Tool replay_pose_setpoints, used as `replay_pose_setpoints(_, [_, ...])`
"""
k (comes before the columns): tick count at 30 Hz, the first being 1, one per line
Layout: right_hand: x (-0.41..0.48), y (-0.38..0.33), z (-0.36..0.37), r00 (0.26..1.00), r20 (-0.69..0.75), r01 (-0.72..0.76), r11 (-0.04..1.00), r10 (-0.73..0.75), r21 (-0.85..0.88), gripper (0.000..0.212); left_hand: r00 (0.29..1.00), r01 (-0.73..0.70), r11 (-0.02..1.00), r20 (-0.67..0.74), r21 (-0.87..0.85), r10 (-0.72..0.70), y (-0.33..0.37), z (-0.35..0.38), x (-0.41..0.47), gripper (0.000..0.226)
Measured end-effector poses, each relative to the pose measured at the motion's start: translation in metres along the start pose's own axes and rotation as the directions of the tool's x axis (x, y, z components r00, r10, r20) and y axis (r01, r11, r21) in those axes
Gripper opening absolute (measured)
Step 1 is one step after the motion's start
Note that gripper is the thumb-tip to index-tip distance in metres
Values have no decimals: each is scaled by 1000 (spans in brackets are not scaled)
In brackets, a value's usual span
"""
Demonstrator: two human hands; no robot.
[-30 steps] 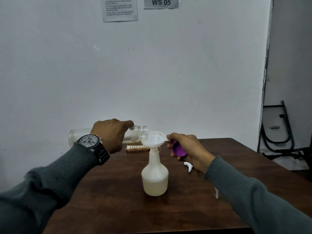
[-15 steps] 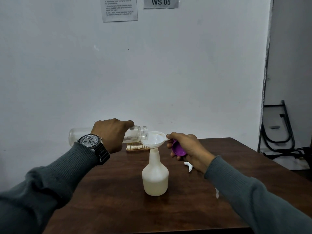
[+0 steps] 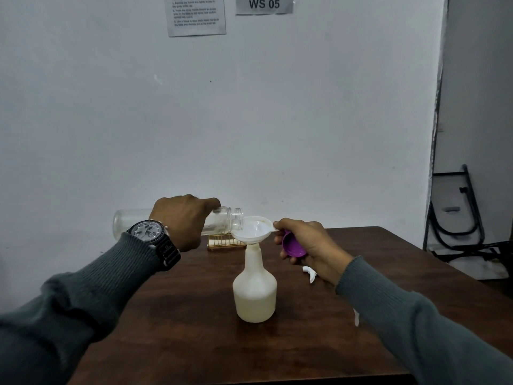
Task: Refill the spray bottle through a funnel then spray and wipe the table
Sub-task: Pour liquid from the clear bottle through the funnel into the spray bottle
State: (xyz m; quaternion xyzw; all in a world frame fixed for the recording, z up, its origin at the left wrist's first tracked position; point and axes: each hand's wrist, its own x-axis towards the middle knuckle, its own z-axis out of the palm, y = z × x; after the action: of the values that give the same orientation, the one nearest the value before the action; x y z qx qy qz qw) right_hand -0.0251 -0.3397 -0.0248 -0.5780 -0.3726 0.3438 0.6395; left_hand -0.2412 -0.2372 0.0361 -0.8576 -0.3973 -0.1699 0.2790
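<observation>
Gripping the tipped clear jar (image 3: 222,223) with our left hand (image 3: 183,220), we pinch the funnel (image 3: 254,229), seated in the spray bottle (image 3: 254,290) on the worktop (image 3: 194,329), with our right hand (image 3: 305,243), its curled fingers holding a purple cap (image 3: 293,247).

Funnel (image 3: 254,228) in spray bottle (image 3: 254,293) on table (image 3: 194,323), jar (image 3: 222,223) left of funnel, rack (image 3: 223,242) behind.

White wall (image 3: 249,107): plain and scuffed. 
Printed sheet (image 3: 196,15): taped high on the wall, text too small for me to read. 
Sign (image 3: 264,4): reads "WS 05", just right of the sheet. 
Gold wire rack (image 3: 222,243): low, near the wall. 
Black metal frame (image 3: 455,218): leaning at far right. 
Wristwatch (image 3: 148,231): pale dial and black strap, on my left wrist.
</observation>
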Motion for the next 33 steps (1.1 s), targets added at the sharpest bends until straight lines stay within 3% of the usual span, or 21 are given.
replay_pose_setpoints(33, [0,-1,1,1000,3,-12,1000,12,7,18,1000,-12,999,2,39,12,0,-3,3,70])
